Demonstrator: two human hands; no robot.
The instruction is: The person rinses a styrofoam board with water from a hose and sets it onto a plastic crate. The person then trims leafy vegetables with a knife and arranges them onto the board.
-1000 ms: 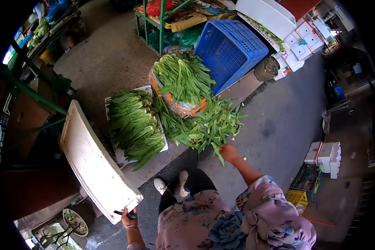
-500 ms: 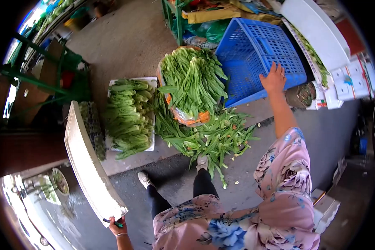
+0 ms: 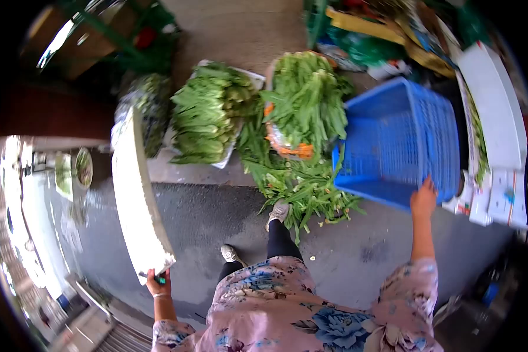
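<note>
At the lower left, my left hand (image 3: 158, 283) is closed on the near end of a long white foam tray (image 3: 139, 199), held up on its edge. A small dark and green item sits in the same hand, too small to name. My right hand (image 3: 423, 199) has its fingers closed over the rim of a blue plastic crate (image 3: 440, 141), which lies tipped with its mouth toward the left. No contents show inside the crate. Left of it stands a heap of leafy greens (image 3: 308, 97) in a bag with orange parts. Loose leaves (image 3: 296, 188) spread over the ground below.
Another white tray (image 3: 232, 155) of leafy greens (image 3: 205, 111) stands left of the heap. Further left are plastic-wrapped greens (image 3: 152, 111). White foam boxes (image 3: 493, 105) line the right side. Green bags (image 3: 369, 47) lie at the back. My shoes (image 3: 277, 212) are beside the loose leaves.
My right hand has gone from open fingers against the crate to a hold on its rim. The crate sits nearer and turned. The view has shifted, and the foam tray remains in my left hand.
</note>
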